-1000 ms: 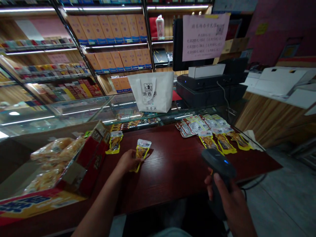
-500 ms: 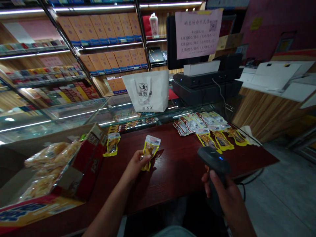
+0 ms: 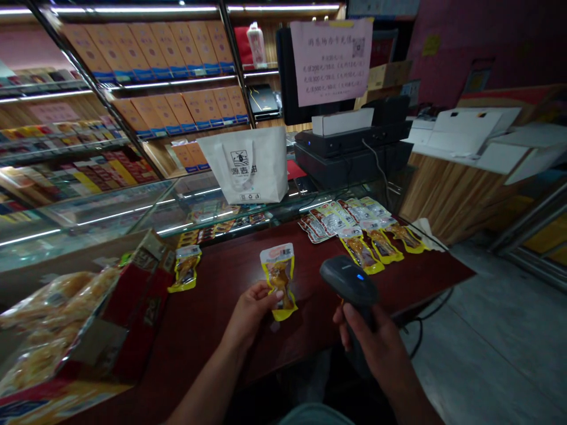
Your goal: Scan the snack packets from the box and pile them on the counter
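Note:
My left hand [image 3: 251, 311] pinches a yellow snack packet [image 3: 280, 280] by its lower edge and holds it upright above the dark red wooden counter [image 3: 248, 348]. My right hand [image 3: 374, 348] is wrapped round the grip of a black barcode scanner [image 3: 349, 282], whose head with a blue light sits just right of the packet. Another yellow packet [image 3: 185, 268] lies flat on the counter to the left.
Several snack packets [image 3: 358, 227] lie in rows at the counter's far right. An open red carton [image 3: 66, 330] of bagged snacks stands at the left. Behind are a glass display case [image 3: 133, 206], a white paper bag [image 3: 245, 164], a black register [image 3: 349, 147] and stocked shelves.
My left hand has lifted the packet off the counter and turned it upright. My right hand has brought the scanner left, close to the packet.

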The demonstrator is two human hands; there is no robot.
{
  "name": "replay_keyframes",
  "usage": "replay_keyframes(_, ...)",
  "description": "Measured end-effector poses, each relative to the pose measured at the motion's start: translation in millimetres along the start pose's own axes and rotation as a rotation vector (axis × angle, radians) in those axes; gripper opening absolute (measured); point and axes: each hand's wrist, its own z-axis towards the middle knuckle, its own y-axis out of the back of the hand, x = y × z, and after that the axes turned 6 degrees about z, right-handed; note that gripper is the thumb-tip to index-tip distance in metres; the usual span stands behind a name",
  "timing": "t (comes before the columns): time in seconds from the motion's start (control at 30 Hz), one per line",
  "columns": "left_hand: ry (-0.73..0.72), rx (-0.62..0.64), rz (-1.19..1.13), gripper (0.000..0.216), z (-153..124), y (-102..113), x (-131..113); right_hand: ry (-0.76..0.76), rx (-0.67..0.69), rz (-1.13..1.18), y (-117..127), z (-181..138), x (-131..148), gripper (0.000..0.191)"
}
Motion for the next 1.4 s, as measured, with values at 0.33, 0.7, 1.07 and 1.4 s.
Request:
replay_keyframes(0.33, -0.038, -0.017, 0.014, 0.048, -3, -7, 0, 0.026, 0.093, 0.023, -8, -8, -3, 0.042)
replay_keyframes(0.7, -0.051, -0.022, 0.047, 0.048, -5, -13, -6, 0.035, 0.105, -0.037, -6, -9, -2, 0.041)
replay_keyframes(1.07, -0.046, -0.034, 0.060, 0.046, -2, -10, -1, 0.028, 0.070, -0.047, -6, -10, -2, 0.043)
replay_keyframes(1.4, 0.112, 0.166, -0.037, 0.032, 24, -46, 3, 0.017, -0.123, -0.039, 18, 2, 1, 0.044)
